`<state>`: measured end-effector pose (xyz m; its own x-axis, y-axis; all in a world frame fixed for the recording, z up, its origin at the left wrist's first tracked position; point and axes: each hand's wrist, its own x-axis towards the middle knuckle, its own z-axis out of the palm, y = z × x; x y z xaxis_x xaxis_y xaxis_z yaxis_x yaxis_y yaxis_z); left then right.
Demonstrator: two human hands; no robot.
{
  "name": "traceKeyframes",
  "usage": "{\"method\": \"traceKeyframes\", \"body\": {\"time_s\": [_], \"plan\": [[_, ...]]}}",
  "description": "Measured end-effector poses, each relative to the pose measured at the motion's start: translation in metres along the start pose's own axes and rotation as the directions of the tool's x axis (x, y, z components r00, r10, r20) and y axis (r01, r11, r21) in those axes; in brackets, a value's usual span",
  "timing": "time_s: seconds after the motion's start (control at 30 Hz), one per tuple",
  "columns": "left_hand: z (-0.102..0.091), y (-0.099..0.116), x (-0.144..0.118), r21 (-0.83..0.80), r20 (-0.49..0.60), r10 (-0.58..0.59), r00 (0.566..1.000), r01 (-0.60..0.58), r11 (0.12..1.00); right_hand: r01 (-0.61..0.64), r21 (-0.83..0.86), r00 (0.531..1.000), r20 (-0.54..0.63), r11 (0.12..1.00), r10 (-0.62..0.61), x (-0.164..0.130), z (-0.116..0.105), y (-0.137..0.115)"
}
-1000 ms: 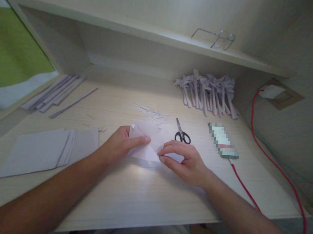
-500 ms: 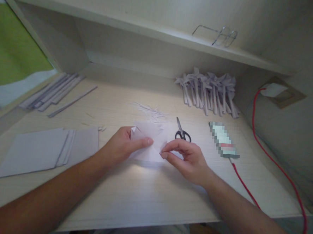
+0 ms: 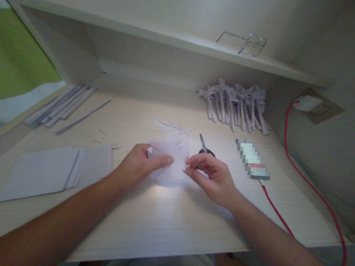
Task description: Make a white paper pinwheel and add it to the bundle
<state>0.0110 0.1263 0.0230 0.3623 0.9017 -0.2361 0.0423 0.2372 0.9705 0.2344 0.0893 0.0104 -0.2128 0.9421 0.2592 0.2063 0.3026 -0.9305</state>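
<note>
My left hand [image 3: 144, 163] is closed on a square of white paper [image 3: 177, 169], thumb on top and fingers beneath, with a folded flap near the fingertips. At the paper's right edge is my right hand [image 3: 212, 177], thumb and forefinger pinched on a thin stick [image 3: 184, 171] whose end points at the paper. Too little of the stick shows to tell its exact kind. Behind the right hand lie scissors [image 3: 203, 144], their black handles partly covered. A small heap of thin paper strips [image 3: 171, 128] is just beyond the paper.
At the back right lie several paper pinwheels [image 3: 236, 104]. Rolled paper sticks [image 3: 61, 106] and flat white sheets [image 3: 39, 168] are on the left. A phone [image 3: 254, 159] on a red cable [image 3: 310, 171] lies right. Glasses [image 3: 252, 44] rest on the shelf above.
The right edge of the paper has lifted and opened out between my hands. My right fingertips have shifted slightly right, and the scissors' handles are more covered. The left hand keeps its grip.
</note>
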Motion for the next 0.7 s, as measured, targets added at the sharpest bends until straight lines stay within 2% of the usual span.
{"method": "traceKeyframes", "body": {"time_s": [0.13, 0.27, 0.33, 0.4, 0.53, 0.63, 0.7], "plan": [[-0.005, 0.001, 0.003, 0.054, -0.020, 0.030, 0.999, -0.029, 0.998, -0.016, 0.017, 0.999, -0.032, 1.000, 0.016, 0.001, -0.003, 0.003], [-0.018, 0.008, 0.006, 0.047, 0.080, 0.071, 0.994, -0.075, 0.996, 0.029, -0.085, 0.999, 0.019, 0.996, -0.028, 0.002, -0.010, 0.004], [-0.024, 0.013, 0.007, 0.073, 0.177, 0.027, 0.984, -0.040, 0.996, 0.074, -0.158, 0.995, 0.080, 0.985, -0.062, 0.002, -0.012, 0.001], [-0.026, 0.015, 0.006, 0.166, 0.246, -0.039, 0.968, -0.002, 0.986, 0.118, -0.208, 0.986, 0.141, 0.971, -0.090, 0.001, -0.013, -0.003], [-0.018, 0.010, 0.004, 0.353, 0.241, -0.103, 0.965, 0.012, 0.936, 0.174, -0.243, 0.970, 0.207, 0.954, -0.124, 0.000, -0.010, -0.005], [-0.011, 0.005, 0.003, 0.356, 0.210, -0.106, 0.972, 0.025, 0.934, 0.148, -0.238, 0.983, 0.141, 0.960, -0.117, 0.000, -0.008, -0.001], [-0.009, 0.003, 0.003, 0.309, 0.178, -0.095, 0.980, 0.036, 0.950, 0.107, -0.221, 0.994, 0.006, 0.969, -0.108, 0.000, -0.007, 0.002]]}}
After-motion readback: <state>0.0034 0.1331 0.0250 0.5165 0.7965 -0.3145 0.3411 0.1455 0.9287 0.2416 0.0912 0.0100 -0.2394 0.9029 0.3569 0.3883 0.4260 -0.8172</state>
